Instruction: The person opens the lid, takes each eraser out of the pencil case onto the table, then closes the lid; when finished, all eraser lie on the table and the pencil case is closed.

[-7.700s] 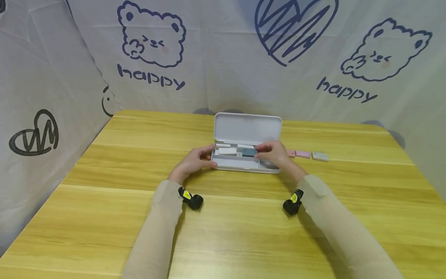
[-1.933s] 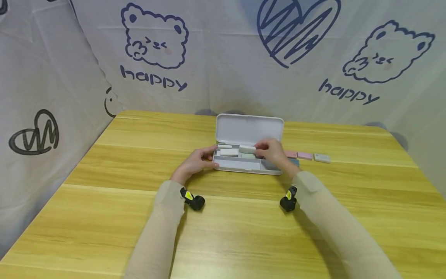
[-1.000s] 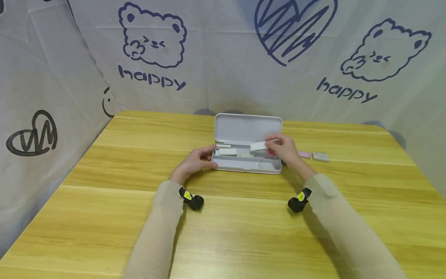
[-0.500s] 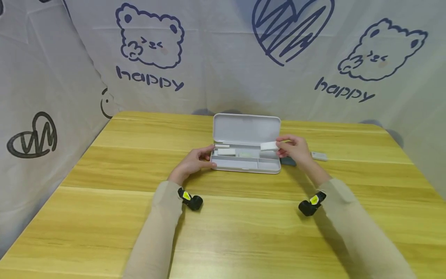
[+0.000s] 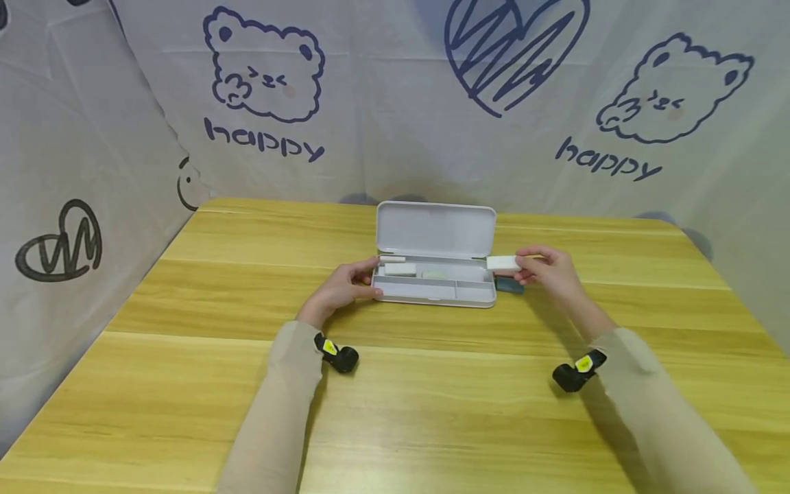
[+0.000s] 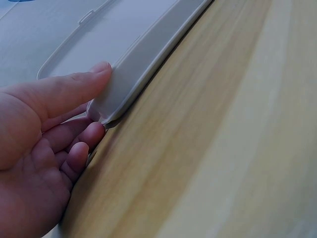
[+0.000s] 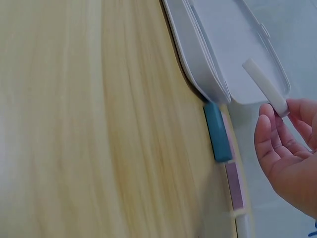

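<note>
A white pencil case (image 5: 413, 289) lies on the table with its lid up. My left hand (image 5: 338, 291) holds its left end, thumb at the front and fingers behind; the left wrist view shows this thumb on the case wall (image 6: 138, 69). Between thumb and fingertips my right hand (image 5: 555, 276) pinches a white eraser-like block (image 5: 503, 263), raised just past the case's right end. Inside the case sit another white block (image 5: 400, 269), a thin white piece (image 5: 392, 259) and a pale green block (image 5: 434, 274). Outside, against its right end, lies a teal block (image 5: 509, 285).
In the right wrist view a purple block (image 7: 235, 186) and a whitish block (image 7: 242, 227) continue the row beyond the teal one, with a sliver of pink beside it. A white printed curtain (image 5: 382, 137) hangs behind the wooden table (image 5: 401, 412).
The teal block has left the case for the table at its right. My right hand has since lifted the white block from the case and carried it right. My left hand stays put.
</note>
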### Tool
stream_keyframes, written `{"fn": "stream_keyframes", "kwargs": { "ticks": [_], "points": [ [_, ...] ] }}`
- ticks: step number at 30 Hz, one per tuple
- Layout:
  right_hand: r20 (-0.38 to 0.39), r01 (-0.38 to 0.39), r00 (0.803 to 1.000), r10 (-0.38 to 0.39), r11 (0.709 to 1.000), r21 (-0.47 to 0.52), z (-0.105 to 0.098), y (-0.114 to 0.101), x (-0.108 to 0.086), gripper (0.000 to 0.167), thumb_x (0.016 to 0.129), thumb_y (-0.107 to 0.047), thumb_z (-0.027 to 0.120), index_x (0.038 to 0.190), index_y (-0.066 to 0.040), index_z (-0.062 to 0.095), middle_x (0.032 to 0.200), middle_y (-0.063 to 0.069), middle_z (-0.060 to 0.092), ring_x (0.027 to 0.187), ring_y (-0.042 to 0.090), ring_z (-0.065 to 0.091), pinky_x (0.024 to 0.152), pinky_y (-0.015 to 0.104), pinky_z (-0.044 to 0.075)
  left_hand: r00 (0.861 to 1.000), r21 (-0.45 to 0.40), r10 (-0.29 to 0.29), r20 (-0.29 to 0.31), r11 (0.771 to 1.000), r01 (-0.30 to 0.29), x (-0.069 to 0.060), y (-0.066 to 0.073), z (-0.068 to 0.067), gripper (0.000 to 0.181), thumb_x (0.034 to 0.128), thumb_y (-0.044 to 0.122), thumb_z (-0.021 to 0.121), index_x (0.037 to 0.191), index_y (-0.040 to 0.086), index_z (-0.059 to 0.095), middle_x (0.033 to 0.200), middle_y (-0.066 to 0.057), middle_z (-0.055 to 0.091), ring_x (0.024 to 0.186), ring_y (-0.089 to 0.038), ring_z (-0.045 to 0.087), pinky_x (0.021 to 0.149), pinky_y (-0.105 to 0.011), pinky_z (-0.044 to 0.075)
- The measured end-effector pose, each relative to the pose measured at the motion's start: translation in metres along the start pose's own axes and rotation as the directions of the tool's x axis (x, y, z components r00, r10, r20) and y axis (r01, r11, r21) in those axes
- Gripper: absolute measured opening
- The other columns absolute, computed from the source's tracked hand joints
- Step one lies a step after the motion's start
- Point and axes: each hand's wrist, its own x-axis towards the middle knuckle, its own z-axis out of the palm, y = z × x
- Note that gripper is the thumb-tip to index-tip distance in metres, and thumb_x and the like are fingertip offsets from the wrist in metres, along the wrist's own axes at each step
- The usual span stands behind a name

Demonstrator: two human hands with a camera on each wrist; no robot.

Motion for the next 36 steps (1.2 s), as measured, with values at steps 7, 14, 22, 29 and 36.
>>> {"fn": "stream_keyframes", "kwargs": {
  "ticks": [7, 14, 22, 29, 36],
  "points": [
    [-0.026, -0.001, 1.0, 0.002, 0.999, 0.039, -0.021, 0.0, -0.005, 0.007, 0.085, -0.002, 0.058, 0.086, -0.006, 0.065, 0.065, 0.006, 0.064, 0.057, 0.012, 0.06, 0.054, 0.024, 0.049, 1.0, 0.002, -0.001, 0.004, 1.0, 0.001, 0.001, 0.001, -0.001, 0.069, 0.0747, 0.005, 0.069, 0.135, 0.005, 0.037, 0.091, -0.011, 0.05, 0.083, -0.018, 0.043, 0.069, -0.025, 0.036],
    [-0.002, 0.0, 1.0, 0.001, 1.0, 0.031, -0.048, 0.011, -0.006, 0.007, 0.081, -0.01, 0.066, 0.087, -0.009, 0.067, 0.069, 0.005, 0.064, 0.059, 0.011, 0.061, 0.055, 0.023, 0.049, 1.0, 0.003, 0.013, 0.007, 1.0, -0.013, 0.001, 0.001, 0.0, 0.068, 0.075, 0.004, 0.069, 0.135, 0.004, 0.037, 0.092, -0.012, 0.05, 0.084, -0.018, 0.042, 0.066, -0.024, 0.035],
    [-0.004, -0.07, 0.998, 0.07, 0.997, -0.013, -0.061, 0.008, -0.015, 0.01, 0.084, -0.004, 0.059, 0.083, -0.011, 0.066, 0.071, 0.004, 0.064, 0.058, 0.011, 0.061, 0.054, 0.023, 0.049, 1.0, 0.006, 0.023, 0.01, 1.0, -0.023, 0.001, 0.001, -0.001, 0.068, 0.0754, 0.004, 0.069, 0.135, 0.003, 0.036, 0.094, -0.016, 0.05, 0.084, -0.019, 0.041, 0.064, -0.024, 0.034],
    [-0.024, -0.17, 0.985, 0.168, 0.978, -0.118, -0.063, 0.003, -0.019, 0.016, 0.087, -0.002, 0.054, 0.081, -0.013, 0.064, 0.071, 0.002, 0.062, 0.057, 0.01, 0.06, 0.054, 0.023, 0.049, 1.0, 0.016, 0.018, 0.004, 1.0, -0.018, 0.001, 0.0, -0.002, 0.067, 0.0758, 0.005, 0.069, 0.135, 0.004, 0.037, 0.093, -0.013, 0.05, 0.084, -0.019, 0.042, 0.064, -0.024, 0.034],
    [-0.001, -0.194, 0.98, 0.197, 0.965, -0.175, -0.065, 0.007, -0.017, 0.017, 0.086, 0.0, 0.055, 0.08, -0.014, 0.064, 0.068, 0.002, 0.062, 0.057, 0.011, 0.06, 0.054, 0.023, 0.049, 0.999, 0.011, 0.031, 0.012, 0.999, -0.031, 0.001, 0.0, -0.001, 0.067, 0.0761, 0.005, 0.068, 0.135, 0.003, 0.036, 0.093, -0.014, 0.051, 0.084, -0.019, 0.042, 0.066, -0.024, 0.035]
  ]
}}
